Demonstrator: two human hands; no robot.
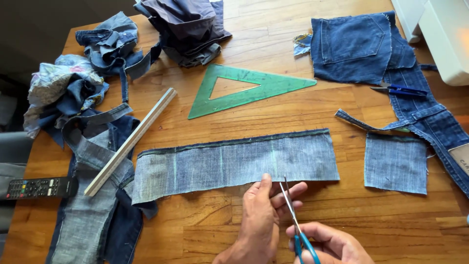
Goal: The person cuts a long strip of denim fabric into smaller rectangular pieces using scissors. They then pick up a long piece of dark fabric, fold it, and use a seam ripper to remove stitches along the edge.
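Fingers of both hands at the denim strip (234, 164).
Left hand (259, 217) pinches its lower edge; right hand (332, 244), just beside, is clamped on blue-handled scissors (295, 222), blades at that edge.

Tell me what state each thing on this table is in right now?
Left hand: pinching the strip's lower edge.
Right hand: holding scissors.
Scissors: blades nearly closed, at the strip's edge.
Denim strip: flat, chalk-marked.
Small denim piece: flat, separate.
Green set square: lying flat.
Wooden ruler: lying diagonally.
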